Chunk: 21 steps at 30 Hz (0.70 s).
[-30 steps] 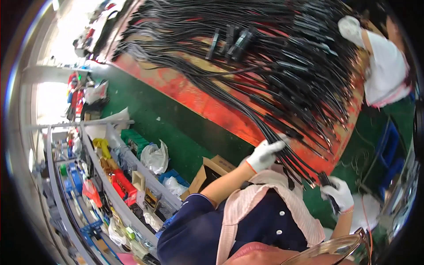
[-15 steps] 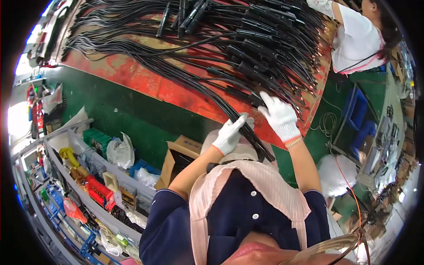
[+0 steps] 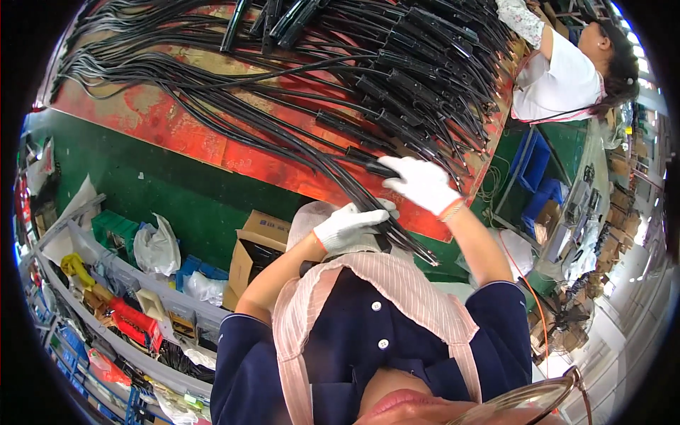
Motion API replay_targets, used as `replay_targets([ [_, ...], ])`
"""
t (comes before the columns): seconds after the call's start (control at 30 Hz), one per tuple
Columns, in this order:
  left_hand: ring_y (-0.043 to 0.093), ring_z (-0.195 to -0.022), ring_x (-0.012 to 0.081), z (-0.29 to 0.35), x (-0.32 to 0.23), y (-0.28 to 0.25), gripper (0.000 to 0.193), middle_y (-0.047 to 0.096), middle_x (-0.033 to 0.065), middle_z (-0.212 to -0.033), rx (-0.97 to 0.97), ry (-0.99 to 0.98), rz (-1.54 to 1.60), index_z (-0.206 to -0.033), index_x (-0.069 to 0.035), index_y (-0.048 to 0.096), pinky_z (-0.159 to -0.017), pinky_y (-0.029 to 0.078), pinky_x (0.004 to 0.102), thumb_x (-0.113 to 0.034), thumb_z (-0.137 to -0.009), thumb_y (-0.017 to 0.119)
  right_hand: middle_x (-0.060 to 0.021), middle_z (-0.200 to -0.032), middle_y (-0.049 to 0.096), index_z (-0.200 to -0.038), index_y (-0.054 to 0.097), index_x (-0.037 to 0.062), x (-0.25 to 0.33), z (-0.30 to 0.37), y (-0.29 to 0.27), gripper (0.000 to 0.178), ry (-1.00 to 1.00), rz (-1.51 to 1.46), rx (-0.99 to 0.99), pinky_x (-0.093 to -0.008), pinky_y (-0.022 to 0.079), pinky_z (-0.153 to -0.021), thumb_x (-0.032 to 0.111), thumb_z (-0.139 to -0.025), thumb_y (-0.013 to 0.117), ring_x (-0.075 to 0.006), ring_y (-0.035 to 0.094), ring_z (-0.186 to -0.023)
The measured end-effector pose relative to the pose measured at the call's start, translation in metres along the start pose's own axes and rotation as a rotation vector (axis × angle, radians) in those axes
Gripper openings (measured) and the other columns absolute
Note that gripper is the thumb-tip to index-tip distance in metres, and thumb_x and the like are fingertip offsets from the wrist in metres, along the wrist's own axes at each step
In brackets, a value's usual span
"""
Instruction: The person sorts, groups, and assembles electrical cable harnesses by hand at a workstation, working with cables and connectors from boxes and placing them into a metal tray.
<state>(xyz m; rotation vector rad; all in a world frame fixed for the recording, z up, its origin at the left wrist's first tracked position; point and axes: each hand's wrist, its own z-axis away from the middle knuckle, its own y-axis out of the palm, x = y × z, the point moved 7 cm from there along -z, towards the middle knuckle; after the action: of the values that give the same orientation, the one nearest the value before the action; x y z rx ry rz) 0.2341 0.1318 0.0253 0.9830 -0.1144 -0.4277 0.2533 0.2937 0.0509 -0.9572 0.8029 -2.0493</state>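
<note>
My left hand (image 3: 350, 225), in a white knit glove, is closed round a bundle of black cables (image 3: 347, 183) near their cut ends. The bundle runs from the table to just in front of my apron, and its bare tips (image 3: 431, 259) stick out past the hand. At the table's near edge my right hand (image 3: 423, 185), gloved too, has thumb and forefinger on either side of a slim black cable housing (image 3: 365, 157); its end goes in between them. More cables with black housings (image 3: 407, 127) lie side by side beyond it.
The red, worn table (image 3: 191, 134) carries several loose black housings (image 3: 283, 21) at the back. A co-worker (image 3: 567, 78) stands at the far right. Behind my left arm are an open carton (image 3: 244, 265) and a grey bench (image 3: 205, 312) with bags and parts.
My right hand has shifted left along the table edge, and its fingers have come together round a housing. My left hand still holds the bundle. The whole view has shifted slightly.
</note>
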Motion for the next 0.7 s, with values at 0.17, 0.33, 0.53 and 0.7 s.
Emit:
replay_targets([
  [0.17, 0.058, -0.117, 0.0247, -0.013, -0.009, -0.016, 0.048, 0.058, 0.0131, -0.131, 0.114, 0.057, -0.057, -0.135, 0.000, 0.050, -0.099, 0.049, 0.0410, -0.021, -0.094, 0.064, -0.0127, -0.103, 0.065, -0.136, 0.049, 0.0219, 0.037, -0.041, 0.018, 0.053, -0.060, -0.008, -0.111, -0.0425, 0.054, -0.074, 0.045, -0.090, 0.060, -0.0309, 0.067, -0.083],
  [0.33, 0.056, -0.122, 0.0234, -0.004, -0.019, -0.023, 0.055, 0.058, 0.0137, -0.132, 0.124, 0.080, -0.182, -0.139, 0.000, 0.044, -0.100, 0.047, 0.0392, -0.020, -0.093, 0.067, -0.0066, -0.114, 0.063, -0.121, 0.064, 0.0201, 0.039, -0.038, -0.022, 0.046, -0.121, 0.075, -0.537, -0.0416, 0.050, -0.084, 0.036, -0.080, 0.074, -0.0296, 0.062, -0.100],
  [0.53, 0.058, -0.110, 0.0162, 0.002, -0.018, -0.025, 0.065, 0.059, 0.0082, -0.131, 0.263, -0.044, -0.270, -0.143, -0.001, 0.041, -0.084, 0.049, 0.0293, -0.027, -0.091, 0.070, -0.0050, -0.124, 0.058, -0.123, 0.062, 0.0203, 0.112, -0.125, -0.122, 0.045, -0.441, 0.149, -0.582, -0.0431, 0.045, -0.093, 0.022, -0.079, 0.073, -0.0297, 0.056, -0.113],
  [0.7, 0.052, -0.092, 0.0085, -0.004, -0.027, -0.023, 0.066, 0.060, 0.0027, -0.121, 0.361, -0.019, -0.529, -0.140, -0.001, 0.047, -0.072, 0.043, 0.0234, -0.039, -0.090, 0.069, -0.0054, -0.127, 0.056, -0.126, 0.056, 0.0182, 0.105, -0.278, -0.146, 0.041, -0.543, 0.698, -0.777, -0.0447, 0.040, -0.102, 0.013, -0.085, 0.056, -0.0291, 0.050, -0.123],
])
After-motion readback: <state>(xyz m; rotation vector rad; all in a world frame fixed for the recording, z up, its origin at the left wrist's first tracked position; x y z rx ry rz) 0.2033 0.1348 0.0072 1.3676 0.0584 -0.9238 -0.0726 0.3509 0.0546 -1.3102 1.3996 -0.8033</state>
